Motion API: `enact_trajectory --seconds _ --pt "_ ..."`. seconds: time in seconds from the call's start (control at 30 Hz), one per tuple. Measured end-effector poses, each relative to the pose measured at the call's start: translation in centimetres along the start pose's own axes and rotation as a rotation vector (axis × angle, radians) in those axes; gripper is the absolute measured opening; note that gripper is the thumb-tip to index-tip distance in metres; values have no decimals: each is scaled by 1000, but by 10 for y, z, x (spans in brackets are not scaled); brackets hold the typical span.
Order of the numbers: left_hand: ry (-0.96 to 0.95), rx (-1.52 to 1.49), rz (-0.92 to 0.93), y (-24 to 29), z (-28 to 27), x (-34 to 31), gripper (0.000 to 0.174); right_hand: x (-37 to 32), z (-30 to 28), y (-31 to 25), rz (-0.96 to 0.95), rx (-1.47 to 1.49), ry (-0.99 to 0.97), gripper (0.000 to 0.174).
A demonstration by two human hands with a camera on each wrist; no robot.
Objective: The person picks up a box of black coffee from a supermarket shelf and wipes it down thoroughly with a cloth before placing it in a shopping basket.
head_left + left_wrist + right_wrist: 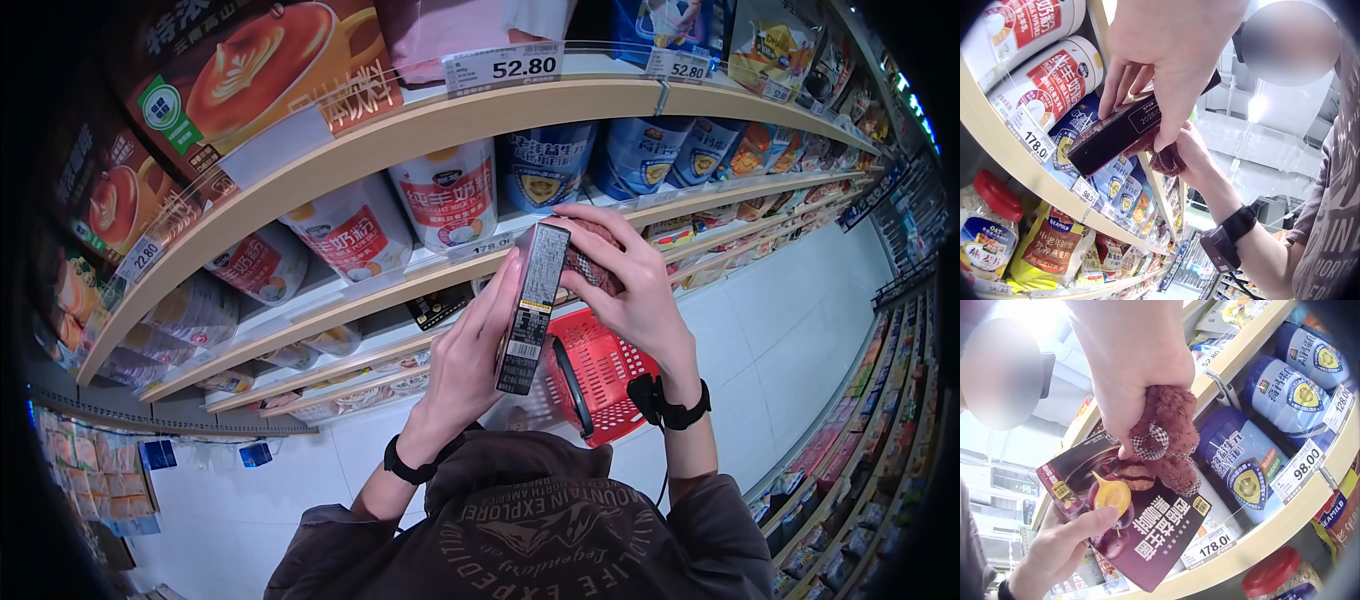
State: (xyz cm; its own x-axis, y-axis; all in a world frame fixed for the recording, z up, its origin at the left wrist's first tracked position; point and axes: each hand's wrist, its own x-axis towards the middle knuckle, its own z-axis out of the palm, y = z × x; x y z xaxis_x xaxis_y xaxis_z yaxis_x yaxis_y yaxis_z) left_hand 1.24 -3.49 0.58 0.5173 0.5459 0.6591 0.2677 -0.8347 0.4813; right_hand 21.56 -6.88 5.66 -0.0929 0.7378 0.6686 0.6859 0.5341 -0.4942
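A dark coffee box (534, 308) stands tilted in front of my chest, its narrow printed side facing up at the head camera. My left hand (463, 345) holds it along one side, thumb on the purple front with the fruit picture, as the right wrist view shows. A date stamp starting 2026 appears on another narrow side in the left wrist view. My right hand (632, 288) grips a brown plush toy (1175, 428) with checkered trim, and its fingers reach the box's upper edge. The palm hides part of the toy.
A red shopping basket (625, 375) with a black handle is below my hands. Ahead, curved shelves hold milk powder cans (445, 195), blue cans (645, 155) and price tags (515, 66). Another stocked shelf (850, 450) runs along the right, across the tiled floor (760, 320).
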Motion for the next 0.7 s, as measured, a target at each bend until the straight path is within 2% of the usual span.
enact_trajectory --seconds 0.07,0.13,0.17,0.23,0.27,0.3,0.37,0.4,0.47,0.5,0.57,0.63,0.7 --pt "-1 2 -7 2 0 1 98 0 0 0 -3 -16 -4 48" --pt "33 -179 -158 7 0 1 78 0 1 -1 -1 -15 10 48" --pt "34 -179 -157 4 0 -2 78 0 1 -2 1 -15 24 48" --pt "89 -295 -262 -6 1 -11 62 1 0 -7 0 -10 34 48" --pt "135 -353 -401 -7 2 -13 45 2 -1 -8 -1 -6 44 48" --pt "134 -354 -400 -9 1 -15 45 1 -2 -8 -1 -7 45 48" --pt "147 -520 -583 -15 -1 -19 37 1 -2 -8 -19 -10 83 47" --pt "214 -584 -599 -11 -1 -16 32 1 -2 -7 -20 -10 84 47" --pt "249 -631 -605 -9 -6 -13 32 -2 1 -1 28 -5 208 45" --pt "285 -678 -613 -10 -8 -14 32 -3 1 2 27 -5 209 45" --pt "279 -699 -580 -19 -7 -19 30 -7 -1 9 190 -26 213 44" --pt "287 -1054 -614 -23 -7 -20 29 -11 -3 16 243 -13 166 45" --pt "270 -1085 -621 -27 -8 -24 28 -14 -2 17 258 65 43 47"
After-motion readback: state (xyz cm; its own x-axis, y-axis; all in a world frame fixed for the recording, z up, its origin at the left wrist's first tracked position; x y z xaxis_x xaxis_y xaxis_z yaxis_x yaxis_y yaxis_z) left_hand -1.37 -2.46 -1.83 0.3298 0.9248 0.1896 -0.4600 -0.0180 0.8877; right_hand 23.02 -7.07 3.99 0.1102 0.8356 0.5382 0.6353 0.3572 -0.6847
